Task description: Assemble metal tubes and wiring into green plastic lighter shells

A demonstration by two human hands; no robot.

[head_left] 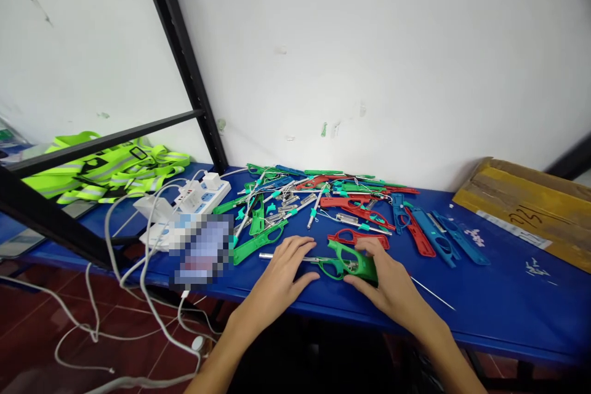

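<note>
The green handle [351, 261] lies on the blue table [508, 308], a metal rod [286, 257] jutting from its left end. Seating that rod looks like the step in hand, and it calls for keeping both in line. The right hand [392, 286] grasps the handle. Left of the handle, the left hand [281, 277] rests flat and unclenched on the rod. A pile of coloured parts [351, 203] lies behind the handle.

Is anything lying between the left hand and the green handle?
Nothing visible. The right hand grips the green handle. The left hand lies just beside it, resting on the metal rod that runs into the handle, with only bare table between.
</note>
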